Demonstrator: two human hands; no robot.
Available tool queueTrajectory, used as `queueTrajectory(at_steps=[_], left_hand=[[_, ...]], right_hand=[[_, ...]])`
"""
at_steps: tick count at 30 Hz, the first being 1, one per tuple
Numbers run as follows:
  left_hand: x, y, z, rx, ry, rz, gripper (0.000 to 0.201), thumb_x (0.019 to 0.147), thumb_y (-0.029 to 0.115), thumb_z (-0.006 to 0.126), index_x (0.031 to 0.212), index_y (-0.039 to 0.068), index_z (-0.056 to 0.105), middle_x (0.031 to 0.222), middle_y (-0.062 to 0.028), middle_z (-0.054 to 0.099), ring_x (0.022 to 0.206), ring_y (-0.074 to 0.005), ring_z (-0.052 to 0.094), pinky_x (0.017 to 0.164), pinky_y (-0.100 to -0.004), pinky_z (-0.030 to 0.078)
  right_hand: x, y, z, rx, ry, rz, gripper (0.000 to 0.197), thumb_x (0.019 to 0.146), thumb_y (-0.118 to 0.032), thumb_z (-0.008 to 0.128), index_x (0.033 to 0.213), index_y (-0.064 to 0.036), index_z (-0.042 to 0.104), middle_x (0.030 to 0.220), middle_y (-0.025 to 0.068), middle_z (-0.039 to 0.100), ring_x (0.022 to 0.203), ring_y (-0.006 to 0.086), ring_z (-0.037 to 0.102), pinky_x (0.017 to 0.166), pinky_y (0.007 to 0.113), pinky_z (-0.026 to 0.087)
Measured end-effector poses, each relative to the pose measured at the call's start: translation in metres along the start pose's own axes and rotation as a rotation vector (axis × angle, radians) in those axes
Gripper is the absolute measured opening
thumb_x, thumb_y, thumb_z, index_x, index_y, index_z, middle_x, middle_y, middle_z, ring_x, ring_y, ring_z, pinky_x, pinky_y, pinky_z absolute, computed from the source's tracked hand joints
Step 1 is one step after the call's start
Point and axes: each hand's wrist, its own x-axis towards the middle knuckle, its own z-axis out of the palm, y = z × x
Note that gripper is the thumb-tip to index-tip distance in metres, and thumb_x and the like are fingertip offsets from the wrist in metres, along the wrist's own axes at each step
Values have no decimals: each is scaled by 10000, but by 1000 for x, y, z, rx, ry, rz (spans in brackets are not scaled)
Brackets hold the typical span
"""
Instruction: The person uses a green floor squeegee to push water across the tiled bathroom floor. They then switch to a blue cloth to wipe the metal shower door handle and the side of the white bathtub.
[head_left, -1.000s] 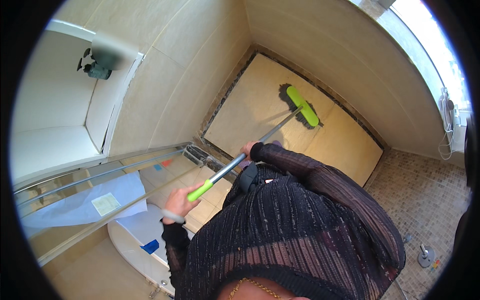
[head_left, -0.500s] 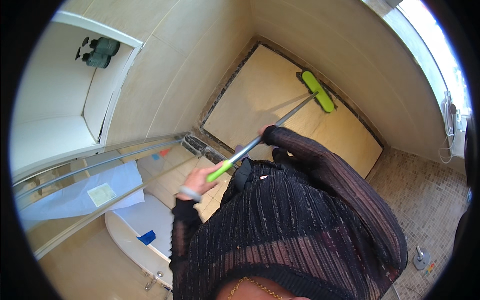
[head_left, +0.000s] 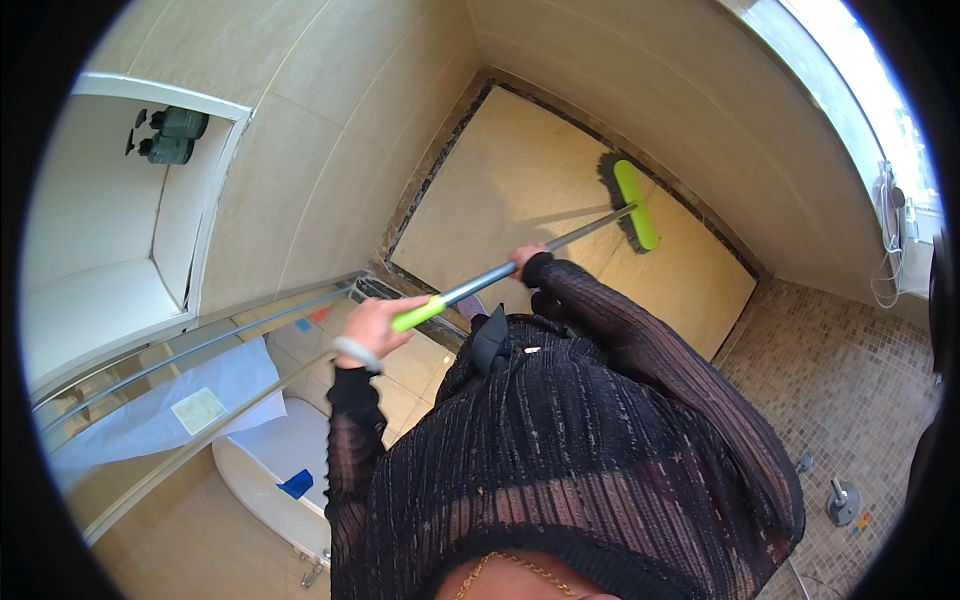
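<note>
A broom [head_left: 580, 235] with a grey pole slants away from me, its green head and dark bristles on the shower floor [head_left: 480, 190] near the far right edge. My left hand [head_left: 377, 327], with a pale band at the wrist, is closed round the green grip at the near end of the pole. Farther along, my right hand [head_left: 526, 260] wraps the middle of the pole, its fingers partly hidden by the sleeve. The bristles show along the left side of the head.
Tiled walls with a dark, worn border enclose the floor. At left are a white niche with two dark pump bottles [head_left: 172, 137], glass with metal rails [head_left: 215, 333], and a white bathtub [head_left: 250, 470] beyond. A wall valve [head_left: 843, 502] and a cord [head_left: 884, 240] by the window are at right.
The broom head has shifted slightly down and tilted, with more bristles showing. My left hand has moved up and left with the grip; my right hand stays round the pole.
</note>
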Motion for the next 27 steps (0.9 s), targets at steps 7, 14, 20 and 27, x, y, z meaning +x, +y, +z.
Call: queueTrajectory(at_steps=[7,14,20,27], left_hand=[[32,52,81,362,-17,-2,542,823,260,515,1310,404,328,690,-111,569,637,-272,601,567,-399,475],[-61,26,-8,288,-39,-281,539,805,265,586,1287,392,381,699,-145,544,667,-289,558,598,-391,425],[-162,50,-63,259,88,-547,500,733,214,649,1206,301,512,666,-142,575,616,-338,544,568,-404,408],[-164,99,-30,159,284,-686,484,730,229,651,1195,279,526,732,-146,610,653,-334,571,584,-389,433]], right_hand=[[-43,77,0,-139,232,310,61,669,-233,632,697,-180,624,806,39,614,897,208,562,808,444,364],[9,-46,-1,-191,-2,-24,105,631,-176,592,728,-171,632,754,66,644,768,251,632,719,432,454],[2,-175,-43,-16,-206,-475,169,652,-226,611,786,-126,633,820,96,636,818,282,614,713,381,494],[4,-159,-55,31,335,-700,175,558,-214,653,651,-132,530,676,61,547,762,262,553,777,408,386]])
